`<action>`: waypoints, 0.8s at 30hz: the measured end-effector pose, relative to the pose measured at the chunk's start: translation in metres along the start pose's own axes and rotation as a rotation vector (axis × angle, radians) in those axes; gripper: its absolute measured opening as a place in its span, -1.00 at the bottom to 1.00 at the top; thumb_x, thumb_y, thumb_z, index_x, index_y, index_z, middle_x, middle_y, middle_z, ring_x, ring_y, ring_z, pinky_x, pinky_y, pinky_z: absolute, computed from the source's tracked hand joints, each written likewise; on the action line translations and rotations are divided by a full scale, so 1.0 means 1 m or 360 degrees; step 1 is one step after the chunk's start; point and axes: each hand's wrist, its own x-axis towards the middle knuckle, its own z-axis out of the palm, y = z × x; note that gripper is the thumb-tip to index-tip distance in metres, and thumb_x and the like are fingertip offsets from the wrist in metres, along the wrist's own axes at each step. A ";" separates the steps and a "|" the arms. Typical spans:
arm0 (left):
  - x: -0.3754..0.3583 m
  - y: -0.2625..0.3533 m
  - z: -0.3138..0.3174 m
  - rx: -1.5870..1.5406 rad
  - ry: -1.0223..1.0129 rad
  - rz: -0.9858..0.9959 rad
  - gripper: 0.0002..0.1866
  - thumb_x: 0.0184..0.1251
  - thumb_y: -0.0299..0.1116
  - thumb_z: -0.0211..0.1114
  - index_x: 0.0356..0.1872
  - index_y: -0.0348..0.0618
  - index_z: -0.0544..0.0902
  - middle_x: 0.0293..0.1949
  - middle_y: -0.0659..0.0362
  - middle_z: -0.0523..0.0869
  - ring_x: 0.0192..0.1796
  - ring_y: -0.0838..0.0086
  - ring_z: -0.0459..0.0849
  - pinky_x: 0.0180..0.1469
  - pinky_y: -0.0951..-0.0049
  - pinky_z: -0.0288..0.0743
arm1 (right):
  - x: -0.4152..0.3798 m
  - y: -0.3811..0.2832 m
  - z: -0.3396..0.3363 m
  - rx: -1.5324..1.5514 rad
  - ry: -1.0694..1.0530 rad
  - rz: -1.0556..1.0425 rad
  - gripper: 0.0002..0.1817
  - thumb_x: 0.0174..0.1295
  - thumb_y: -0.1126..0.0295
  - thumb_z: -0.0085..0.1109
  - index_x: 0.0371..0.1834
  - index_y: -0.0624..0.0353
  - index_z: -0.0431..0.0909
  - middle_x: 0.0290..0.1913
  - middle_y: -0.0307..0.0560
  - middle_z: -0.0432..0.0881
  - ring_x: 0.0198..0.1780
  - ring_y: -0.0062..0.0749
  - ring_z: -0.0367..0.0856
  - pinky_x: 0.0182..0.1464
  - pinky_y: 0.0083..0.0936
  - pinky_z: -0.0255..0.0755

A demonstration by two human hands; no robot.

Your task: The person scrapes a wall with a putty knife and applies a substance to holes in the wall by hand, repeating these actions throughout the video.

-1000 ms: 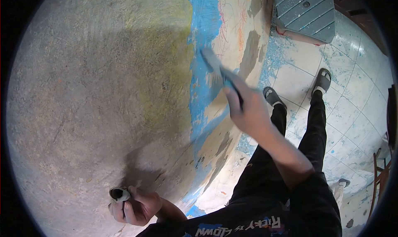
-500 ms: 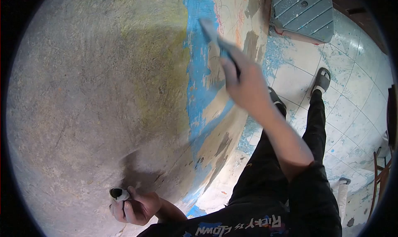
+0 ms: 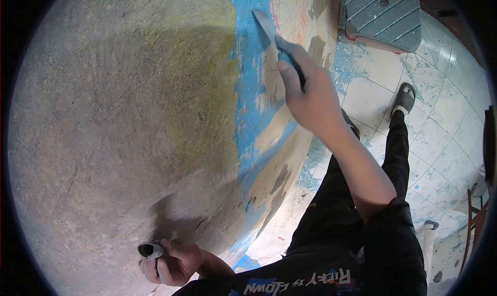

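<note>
Scraping paint off the wall (image 3: 129, 114) looks to be the step in hand, and it is judged best done with the scraper (image 3: 269, 29) kept at a low angle, its flat blade pressed evenly against the blue paint band (image 3: 248, 78) so that the edge lifts flakes rather than digging into the plaster beneath. The scraper is held in the right hand (image 3: 310, 96), whose grip is closed firmly round the dark handle, the forefinger laid along it toward the blade; the blade tip lies on the blue band high on the wall. The left hand (image 3: 173, 262) is curled tightly round a small grey tube-like object (image 3: 150, 250) low against the wall; what it is cannot be told. Paint flakes are scattered over the tiled floor (image 3: 440, 114).
</note>
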 end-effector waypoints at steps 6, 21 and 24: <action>-0.001 -0.006 -0.005 0.0044 -0.0071 0.0032 -0.68 0.19 -0.70 0.52 -0.06 -0.34 0.63 -0.09 -0.08 0.64 -0.02 0.16 0.68 -0.05 0.20 0.66 | -0.087 0.017 0.014 0.0011 -0.0256 0.0090 -0.51 0.44 0.41 0.08 0.43 0.11 0.43 -0.40 0.34 0.64 -0.30 0.27 0.71 -0.27 -0.03 0.53; 0.003 -0.001 -0.002 0.0127 -0.0129 0.0001 -0.66 0.23 -0.65 0.52 -0.01 -0.27 0.63 -0.08 -0.05 0.67 -0.03 0.19 0.67 -0.04 0.23 0.60 | -0.095 0.021 0.009 0.0054 -0.0361 0.0133 -0.54 0.48 0.36 0.05 0.43 0.11 0.44 -0.37 0.31 0.66 -0.34 0.28 0.68 -0.27 -0.07 0.53; 0.001 -0.002 -0.002 0.0080 -0.0100 -0.0001 -0.68 0.22 -0.69 0.51 -0.03 -0.34 0.63 -0.07 -0.09 0.66 -0.03 0.18 0.70 -0.05 0.24 0.67 | -0.069 0.019 0.000 -0.0038 -0.0307 0.0106 -0.53 0.46 0.38 0.07 0.43 0.10 0.45 -0.36 0.31 0.67 -0.35 0.27 0.68 -0.25 -0.10 0.54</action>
